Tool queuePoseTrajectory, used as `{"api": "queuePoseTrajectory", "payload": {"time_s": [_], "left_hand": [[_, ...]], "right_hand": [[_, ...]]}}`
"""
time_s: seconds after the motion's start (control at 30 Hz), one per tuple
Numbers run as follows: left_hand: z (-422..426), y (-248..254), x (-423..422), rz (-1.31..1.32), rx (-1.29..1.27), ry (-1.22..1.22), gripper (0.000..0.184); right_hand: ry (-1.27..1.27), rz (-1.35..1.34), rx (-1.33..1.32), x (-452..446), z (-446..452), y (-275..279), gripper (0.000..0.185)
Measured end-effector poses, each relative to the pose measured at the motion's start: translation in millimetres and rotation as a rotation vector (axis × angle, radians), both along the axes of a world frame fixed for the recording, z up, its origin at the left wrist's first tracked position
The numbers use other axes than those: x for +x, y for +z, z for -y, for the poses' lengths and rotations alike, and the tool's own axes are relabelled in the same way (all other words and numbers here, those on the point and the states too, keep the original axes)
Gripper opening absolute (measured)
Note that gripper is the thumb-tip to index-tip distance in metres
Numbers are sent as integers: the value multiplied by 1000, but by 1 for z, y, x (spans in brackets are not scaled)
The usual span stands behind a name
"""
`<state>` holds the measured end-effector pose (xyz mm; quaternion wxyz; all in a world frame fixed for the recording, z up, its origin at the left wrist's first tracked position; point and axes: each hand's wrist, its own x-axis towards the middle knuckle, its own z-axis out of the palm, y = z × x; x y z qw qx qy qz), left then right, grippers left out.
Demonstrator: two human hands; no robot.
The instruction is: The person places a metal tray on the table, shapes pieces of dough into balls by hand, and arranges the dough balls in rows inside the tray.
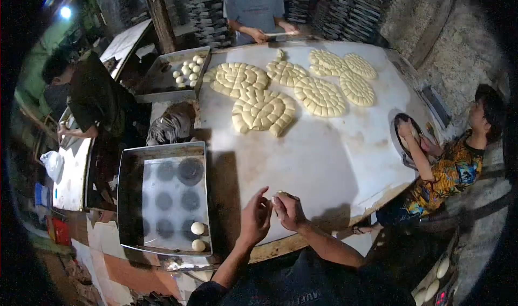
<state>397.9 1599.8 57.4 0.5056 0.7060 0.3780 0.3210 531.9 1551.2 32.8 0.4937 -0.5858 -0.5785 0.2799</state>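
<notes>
My left hand [256, 218] is over the near part of the pale table [302, 160], fingers apart and nothing visible in it. Close on its right, my right hand [288, 211] has its fingers curled together; a small pale bit shows at the fingertips, too small to name. To the left is a metal tray [167, 198] with two round dough balls [198, 228] in its near right corner and dark round marks on its bottom. Farther up the table lie several coiled, cut dough pieces, among them one coil [263, 111] nearest to my hands.
A second tray [156, 71] with several dough balls stands at the back left. One person [253, 9] is across the table, another [453, 166] at the right works over a round dark pan, and a third [91, 90] bends over a bench at the left.
</notes>
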Motion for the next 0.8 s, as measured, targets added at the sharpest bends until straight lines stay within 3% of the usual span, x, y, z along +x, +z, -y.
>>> {"api": "queuePoseTrajectory", "payload": {"time_s": [0.13, 0.17, 0.23, 0.27, 0.3, 0.33, 0.37, 0.43, 0.47, 0.5, 0.53, 0.57, 0.63, 0.67, 0.73, 0.8], "left_hand": [[10, -28, 53, -266, 392, -264, 7], [16, -29, 67, -269, 270, -273, 6], [21, -33, 83, -121, 238, -405, 10], [23, -35, 86, -144, 236, -408, 10], [25, -39, 85, -183, -5, -271, 13], [28, -45, 83, -214, -247, -122, 16], [23, -66, 79, -247, 83, 21, 23], [29, -90, 65, -388, 182, 242, 21], [34, -111, 48, -375, 212, 224, 18], [42, -126, 27, -357, 249, 202, 15], [45, -128, 10, -458, 641, -59, 10], [53, -152, -12, -557, 693, -74, 17], [38, -118, -20, -657, 647, -109, 26], [18, -157, -38, -697, 610, 10, 29], [-24, -232, -52, -672, 865, 284, 25], [-36, -169, 37, -446, 712, 354, 14]], "right_hand": [[-162, 310, 142, 63, 21, -27, 13], [-198, 444, 215, 79, 26, -34, 13], [-187, 448, 235, 114, 31, -51, 12], [-153, 343, 65, 132, 31, -70, 12], [-112, 239, -110, 141, 33, -71, 12], [-181, 222, -8, 145, 36, -73, 15], [-167, 214, -19, 149, 40, -76, 15], [-232, 12, 5, 153, 54, -83, 19], [-229, 1, 2, 159, 65, -86, 19], [-66, 271, 11, 174, 82, -89, 18], [98, 545, 24, 192, 98, -91, 17], [262, 825, 37, 208, 107, -94, 18], [233, 850, 108, 234, 100, -107, 17], [227, 854, 129, 237, 98, -117, 17], [163, 852, 128, 230, 78, -107, 16], [60, 840, 86, 206, 34, -72, 16]]}}
